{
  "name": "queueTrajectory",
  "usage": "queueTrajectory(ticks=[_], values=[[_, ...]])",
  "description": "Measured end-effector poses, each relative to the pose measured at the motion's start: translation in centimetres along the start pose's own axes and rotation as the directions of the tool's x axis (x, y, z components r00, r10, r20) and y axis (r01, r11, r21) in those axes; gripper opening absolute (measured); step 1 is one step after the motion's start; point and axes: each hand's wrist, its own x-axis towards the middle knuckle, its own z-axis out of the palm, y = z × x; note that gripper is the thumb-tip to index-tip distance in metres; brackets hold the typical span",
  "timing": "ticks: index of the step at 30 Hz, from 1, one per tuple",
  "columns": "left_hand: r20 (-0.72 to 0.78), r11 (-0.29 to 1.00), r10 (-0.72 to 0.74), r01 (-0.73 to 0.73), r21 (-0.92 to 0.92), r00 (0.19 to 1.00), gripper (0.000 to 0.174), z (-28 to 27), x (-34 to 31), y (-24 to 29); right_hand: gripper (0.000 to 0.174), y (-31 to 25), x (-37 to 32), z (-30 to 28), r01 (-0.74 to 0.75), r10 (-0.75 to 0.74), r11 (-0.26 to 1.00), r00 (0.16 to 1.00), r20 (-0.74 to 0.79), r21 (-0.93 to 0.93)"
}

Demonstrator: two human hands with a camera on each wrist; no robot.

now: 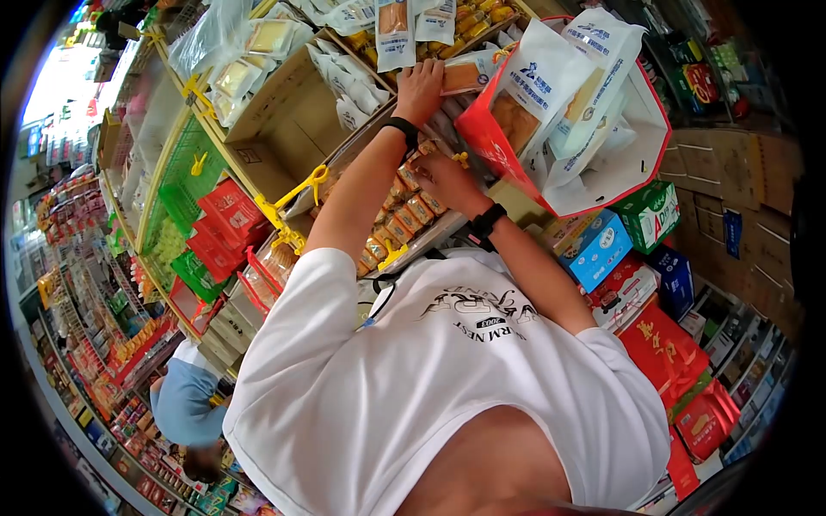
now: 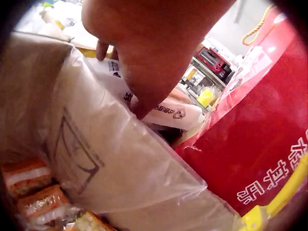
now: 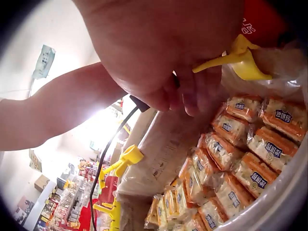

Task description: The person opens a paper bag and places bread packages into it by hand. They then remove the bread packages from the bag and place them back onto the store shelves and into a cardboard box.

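Observation:
My left hand (image 1: 420, 90) reaches over the plastic-lined wall of a cardboard carton (image 2: 106, 139). In the left wrist view its fingers point down among white printed bread packets (image 2: 180, 113), and the carton wall hides some fingertips. A bread packet with a clear window (image 1: 465, 76) lies right beside this hand in the head view. Nearer my body, my right hand (image 1: 447, 181) hangs over a bin of orange-and-clear wrapped snack cakes (image 1: 400, 225). Its fingers (image 3: 190, 96) are loosely bent above the cakes (image 3: 231, 192), close to a yellow clip (image 3: 240, 62) on the bin's edge.
A red gift box (image 1: 482, 129) filled with white bread packets stands to the right. On the left is a cardboard carton (image 1: 292, 129) with packets. Yellow clips (image 1: 301, 189) stick out along the shelf. Stacked boxes (image 1: 594, 249) stand at right; a person in blue (image 1: 185, 396) is at lower left.

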Motion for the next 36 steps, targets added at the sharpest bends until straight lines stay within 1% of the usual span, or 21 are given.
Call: queueTrajectory(ticks=[2, 5, 8, 9, 11, 12, 13, 14, 16, 18, 19, 20, 22, 24, 26, 27, 29, 30, 32, 34, 36], values=[[-0.019, 1.0, -0.012, 0.011, -0.028, 1.0, 0.039, -0.1, -0.1, 0.0, 0.017, 0.3, -0.2, 0.1, -0.015, 0.028, 0.991, 0.995, 0.101, -0.13], [-0.121, 0.996, -0.058, 0.05, -0.069, 0.991, 0.057, -1.0, 0.0, 0.0, 0.015, 1.1, -0.4, 0.4, 0.045, -0.029, 0.983, 0.995, 0.092, -0.177], [-0.219, 0.968, -0.175, 0.128, -0.214, 0.96, 0.047, -3.7, -0.1, 0.3, 0.014, 1.3, -0.5, 0.6, 0.111, -0.1, 0.965, 0.993, 0.057, -0.236], [-0.073, 0.901, -0.302, 0.259, -0.348, 0.951, 0.06, -5.4, -0.2, 0.2, 0.014, 1.2, -0.4, 0.6, 0.113, -0.102, 0.966, 0.993, 0.061, -0.233], [-0.026, 0.853, -0.356, 0.313, -0.419, 0.934, 0.066, -8.0, -1.0, -1.3, 0.015, 0.9, -0.3, 0.7, 0.109, -0.1, 0.973, 0.994, 0.053, -0.205], [0.023, 0.796, -0.399, 0.359, -0.487, 0.917, 0.073, -9.6, -1.5, -2.2, 0.015, 0.2, 0.1, 0.6, 0.111, -0.101, 0.974, 0.993, 0.057, -0.2], [0.197, 0.676, -0.476, 0.5, -0.541, 0.857, 0.075, -13.2, -2.3, -2.1, 0.017, -0.8, 0.7, 0.5, -0.02, 0.023, 0.998, 0.999, 0.041, -0.065], [0.196, 0.676, -0.484, 0.507, -0.535, 0.853, 0.075, -13.9, -3.7, -3.2, 0.018, -1.3, 1.3, 0.8, -0.147, 0.145, 0.986, 0.989, 0.044, 0.071], [0.198, 0.341, -0.541, 0.428, -0.837, 0.817, 0.063, -14.4, -6.4, -5.0, 0.026, -1.8, 2.9, 1.6, -0.132, 0.126, 0.974, 0.991, 0.044, 0.183], [0.243, 0.248, -0.582, 0.454, -0.856, 0.776, 0.06, -15.8, -8.9, -4.9, 0.044, -5.1, 5.2, 1.9, -0.221, 0.244, 0.76, 0.969, 0.046, 0.611], [0.292, 0.149, -0.605, 0.466, -0.872, 0.741, 0.057, -16.3, -9.7, -5.1, 0.044, -6.7, 6.2, 2.0, -0.221, 0.238, 0.757, 0.97, 0.055, 0.614], [0.29, 0.15, -0.611, 0.468, -0.871, 0.736, 0.057, -16.1, -10.6, -5.7, 0.052, -8.4, 7.1, 2.1, -0.203, 0.198, 0.751, 0.977, 0.079, 0.629], [0.464, -0.105, -0.573, 0.501, -0.859, 0.676, 0.054, -15.2, -12.6, -7.0, 0.062, -10.0, 8.6, 3.7, -0.188, 0.153, 0.742, 0.982, 0.11, 0.644], [0.412, -0.087, -0.55, 0.44, -0.894, 0.727, 0.055, -15.9, -13.6, -6.5, 0.063, -10.3, 10.2, 5.9, -0.167, 0.114, 0.692, 0.986, 0.122, 0.702], [0.28, 0.11, -0.603, 0.426, -0.898, 0.747, 0.05, -17.3, -14.1, -6.0, 0.061, -10.3, 11.6, 7.6, -0.139, 0.088, 0.668, 0.99, 0.108, 0.731], [0.28, 0.107, -0.608, 0.426, -0.898, 0.743, 0.05, -18.4, -14.5, -5.5, 0.057, -10.3, 12.2, 8.1, -0.193, 0.141, 0.617, 0.981, 0.134, 0.763], [0.271, 0.386, -0.588, 0.558, -0.734, 0.762, 0.04, -20.4, -15.4, -4.5, 0.046, -10.5, 13.4, 8.8, -0.313, 0.252, 0.5, 0.945, 0.21, 0.807], [0.274, 0.379, -0.593, 0.563, -0.735, 0.757, 0.04, -21.1, -15.6, -4.5, 0.046, -10.6, 13.8, 8.8, -0.321, 0.254, 0.5, 0.942, 0.218, 0.804], [0.17, 0.763, -0.588, 0.612, -0.209, 0.791, 0.035, -22.0, -16.0, -4.9, 0.046, -10.4, 14.7, 8.9, -0.49, 0.311, 0.411, 0.868, 0.386, 0.769], [0.125, 0.785, -0.579, 0.592, -0.182, 0.806, 0.032, -21.5, -15.6, -6.4, 0.056, -9.0, 15.9, 9.8, -0.574, 0.332, 0.41, 0.818, 0.47, 0.708], [0.08, 0.807, -0.566, 0.572, -0.15, 0.82, 0.03, -20.8, -14.8, -8.4, 0.04, -8.6, 17.0, 10.4, -0.616, 0.263, 0.377, 0.787, 0.558, 0.692]])
